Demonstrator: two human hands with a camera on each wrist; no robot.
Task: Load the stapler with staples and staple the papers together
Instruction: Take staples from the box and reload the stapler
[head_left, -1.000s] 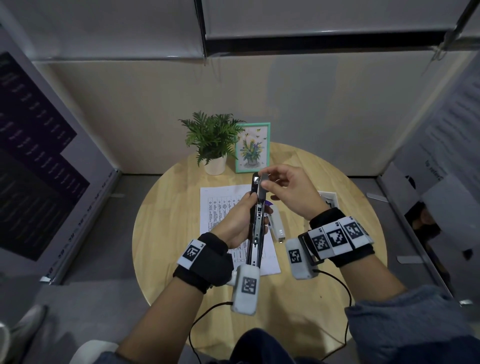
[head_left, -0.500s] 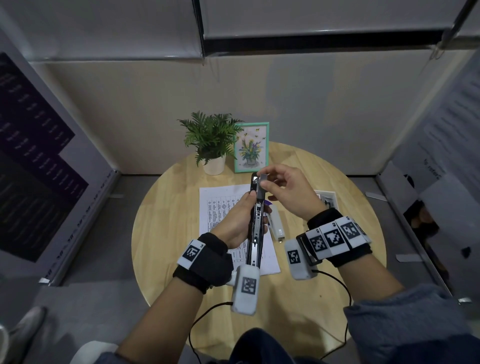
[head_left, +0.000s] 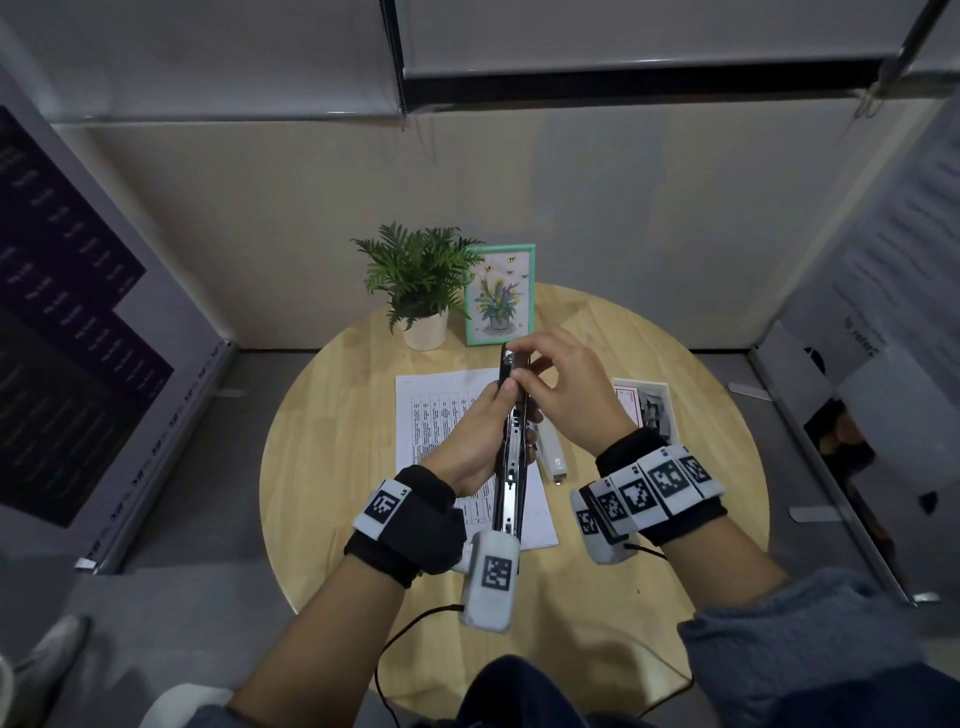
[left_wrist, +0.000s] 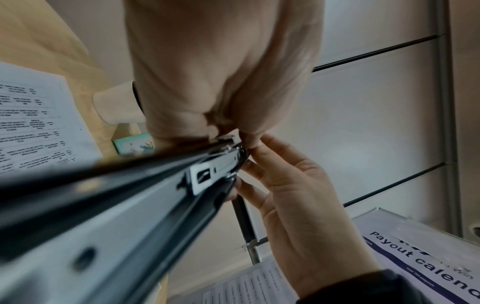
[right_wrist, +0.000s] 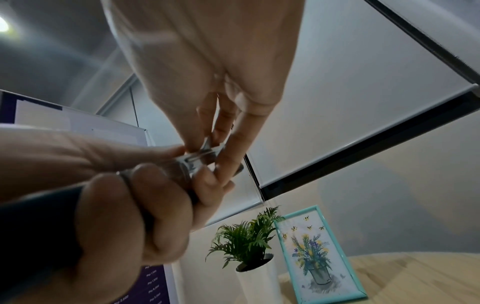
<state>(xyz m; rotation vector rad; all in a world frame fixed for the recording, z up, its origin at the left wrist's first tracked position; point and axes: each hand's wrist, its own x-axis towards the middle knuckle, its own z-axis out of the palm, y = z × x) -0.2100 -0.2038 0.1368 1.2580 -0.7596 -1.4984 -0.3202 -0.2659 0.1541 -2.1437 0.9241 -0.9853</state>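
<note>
A long black stapler (head_left: 511, 457), swung open with its silvery magazine showing, is held above the table. My left hand (head_left: 483, 431) grips its middle; the left wrist view shows the stapler (left_wrist: 155, 185) running away from the left hand (left_wrist: 207, 82). My right hand (head_left: 540, 364) pinches a small silvery metal part at the far end, seen close in the right wrist view (right_wrist: 205, 154). I cannot tell whether that part is a staple strip. The printed papers (head_left: 436, 415) lie flat on the table under the hands.
The round wooden table (head_left: 337, 467) carries a potted plant (head_left: 421, 280) and a teal picture frame (head_left: 501, 296) at the back. A small white stapler-like object (head_left: 551, 457) lies right of the papers. A white box (head_left: 647, 408) lies further right. Walls stand close around.
Almost nothing differs. Both hands keep their hold on the stapler, and the right hand's fingers have shifted slightly at its far end.
</note>
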